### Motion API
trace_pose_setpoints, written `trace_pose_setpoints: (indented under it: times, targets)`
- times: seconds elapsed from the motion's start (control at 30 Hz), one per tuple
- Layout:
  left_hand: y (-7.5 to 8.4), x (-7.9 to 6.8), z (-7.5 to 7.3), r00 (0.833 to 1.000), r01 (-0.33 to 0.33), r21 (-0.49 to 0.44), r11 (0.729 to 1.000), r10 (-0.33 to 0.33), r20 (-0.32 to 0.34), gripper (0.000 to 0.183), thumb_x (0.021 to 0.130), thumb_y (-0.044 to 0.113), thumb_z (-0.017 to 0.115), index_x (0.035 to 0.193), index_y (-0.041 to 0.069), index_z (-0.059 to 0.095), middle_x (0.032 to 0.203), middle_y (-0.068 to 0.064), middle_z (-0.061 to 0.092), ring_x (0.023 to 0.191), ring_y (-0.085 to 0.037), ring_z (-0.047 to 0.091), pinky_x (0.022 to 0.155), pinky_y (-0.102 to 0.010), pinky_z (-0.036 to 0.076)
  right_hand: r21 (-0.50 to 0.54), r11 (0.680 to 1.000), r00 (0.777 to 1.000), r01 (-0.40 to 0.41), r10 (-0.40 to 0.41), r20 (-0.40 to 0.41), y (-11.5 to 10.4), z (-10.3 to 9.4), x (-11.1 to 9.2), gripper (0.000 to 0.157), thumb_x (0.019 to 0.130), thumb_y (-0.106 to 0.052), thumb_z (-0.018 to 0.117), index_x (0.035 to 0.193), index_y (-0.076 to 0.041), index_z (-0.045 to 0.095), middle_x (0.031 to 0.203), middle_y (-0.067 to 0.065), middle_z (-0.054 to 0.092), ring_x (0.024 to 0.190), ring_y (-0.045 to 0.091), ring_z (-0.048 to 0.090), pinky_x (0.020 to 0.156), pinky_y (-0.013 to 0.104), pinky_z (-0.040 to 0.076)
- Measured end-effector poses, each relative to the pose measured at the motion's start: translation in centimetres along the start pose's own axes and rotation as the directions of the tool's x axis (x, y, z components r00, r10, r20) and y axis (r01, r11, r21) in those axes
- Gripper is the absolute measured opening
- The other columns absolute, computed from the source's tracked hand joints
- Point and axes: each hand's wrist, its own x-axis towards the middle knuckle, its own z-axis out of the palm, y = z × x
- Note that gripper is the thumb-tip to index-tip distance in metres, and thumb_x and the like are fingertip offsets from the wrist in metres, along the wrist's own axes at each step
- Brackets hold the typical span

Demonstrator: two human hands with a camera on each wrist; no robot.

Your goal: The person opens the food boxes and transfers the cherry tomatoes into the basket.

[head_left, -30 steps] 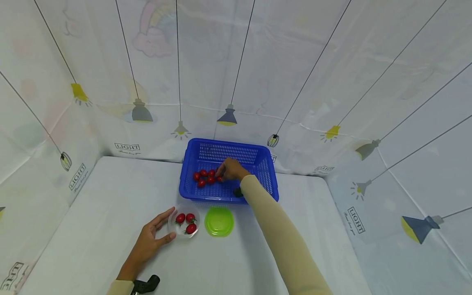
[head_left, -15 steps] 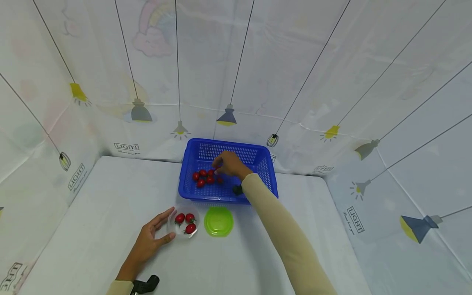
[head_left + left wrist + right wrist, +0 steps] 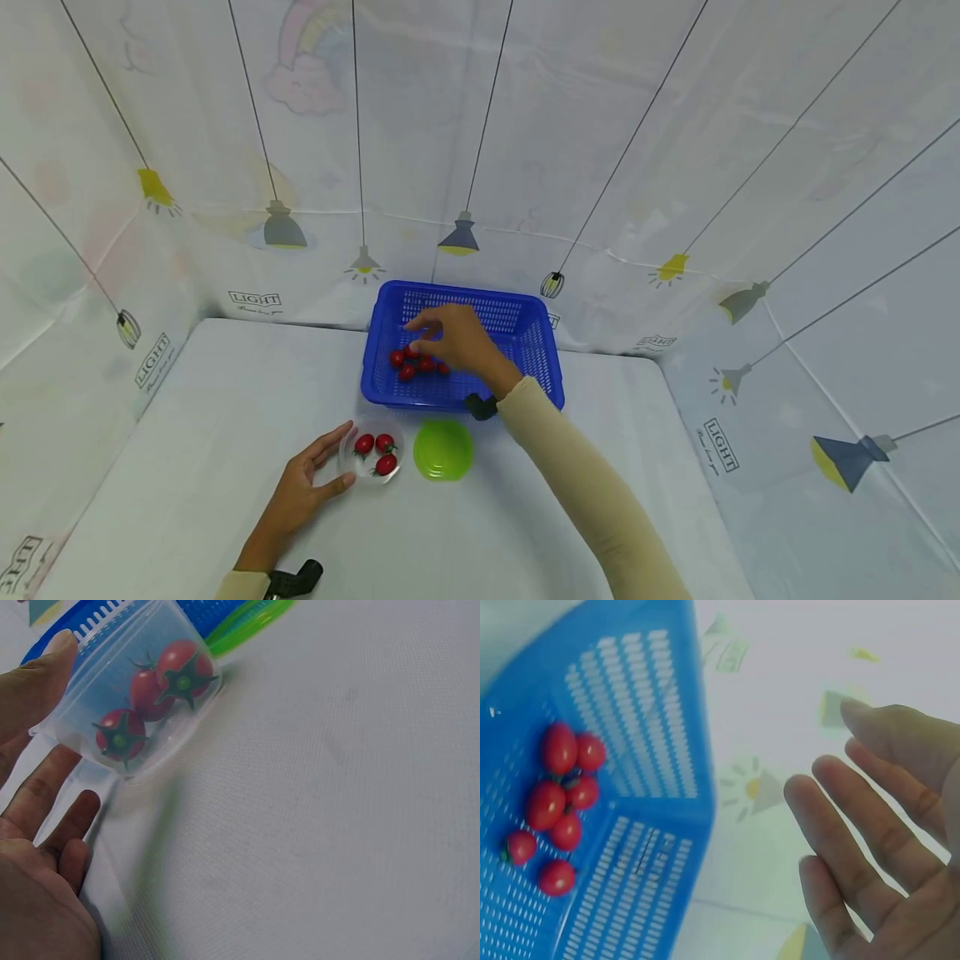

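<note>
My left hand (image 3: 303, 487) holds a clear plastic tub (image 3: 169, 746) by its side, thumb at the rim and fingers around the wall. Three red cherry tomatoes (image 3: 386, 464) with green stems lie inside the tub. Above the blue plastic basket (image 3: 465, 292) hovers my right hand (image 3: 457, 342), its thumb and index finger bent apart in the head view. The right wrist view shows those fingers (image 3: 855, 847) spread and loose, with no tomato seen between them. Several cherry tomatoes (image 3: 546, 805) sit in the basket, some partly hidden by the right hand in the head view.
A green lid (image 3: 442, 450) lies on the white-covered table (image 3: 420, 542), right of the tub and in front of the basket. Behind the basket rises a white wall sheet (image 3: 420, 150) printed with lamps. Dark straps (image 3: 296, 581) sit on the wrists.
My right hand has risen from the tomatoes in the basket and shifted left, its thumb and index finger now farther apart. The left hand and the tub have stayed in place.
</note>
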Motion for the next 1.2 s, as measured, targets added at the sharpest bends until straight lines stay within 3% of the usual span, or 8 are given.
trace_pose_setpoints:
  times: [0.17,0.37,0.7,0.93,1.2]
  targets:
    - [0.1,0.0,0.1,1.000,0.004,-0.008,1.000,-0.004,0.002,0.073,0.097,0.008,0.077,0.162,0.017,0.045,0.170,-0.005,0.044,0.147,0.010,0.041,0.128,-0.072,0.011,0.009,1.000,0.999,0.020,-0.020,-0.045,-1.4,0.2,-1.9,0.028,0.095,-0.025,0.083,0.122,-0.021,0.080,0.113,-0.003,0.080,0.101,0.013,0.072,0.088,0.028,0.062]
    - [0.1,0.0,0.1,1.000,0.003,-0.003,1.000,-0.003,0.002,0.073,0.097,0.008,0.078,0.162,0.016,0.045,0.169,-0.007,0.044,0.142,0.016,0.041,0.128,-0.074,0.010,0.038,0.999,0.995,0.019,-0.015,-0.097,-2.4,1.3,-4.1,0.032,0.095,-0.027,0.083,0.126,-0.023,0.079,0.117,-0.003,0.079,0.106,0.014,0.071,0.092,0.030,0.062]
    - [0.1,0.0,0.2,1.000,0.006,-0.001,1.000,-0.006,0.010,0.073,0.097,0.008,0.077,0.162,0.017,0.045,0.170,-0.006,0.044,0.148,0.007,0.042,0.126,-0.075,0.011,0.027,0.997,0.984,0.079,-0.074,-0.165,-3.1,5.2,-7.6,0.037,0.093,-0.027,0.085,0.129,-0.022,0.077,0.120,-0.004,0.080,0.106,0.017,0.075,0.093,0.036,0.063]
    - [0.1,0.0,0.0,0.999,0.034,-0.012,0.999,-0.034,0.014,0.074,0.098,0.010,0.077,0.163,0.022,0.044,0.170,0.000,0.043,0.149,0.004,0.042,0.128,-0.071,0.011,0.054,0.992,0.978,0.118,-0.107,-0.179,-3.7,7.9,-8.9,0.036,0.093,-0.022,0.085,0.128,-0.018,0.078,0.124,-0.002,0.079,0.112,0.015,0.074,0.097,0.031,0.062]
    - [0.0,0.0,0.0,0.999,0.047,-0.020,0.999,-0.047,0.004,0.073,0.098,0.010,0.077,0.161,0.029,0.047,0.169,-0.001,0.044,0.144,0.011,0.042,0.128,-0.074,0.009,0.094,0.995,0.993,0.017,-0.006,-0.120,-3.5,11.6,-10.1,0.034,0.096,-0.026,0.082,0.130,-0.026,0.077,0.123,-0.007,0.078,0.114,0.012,0.071,0.099,0.028,0.059]
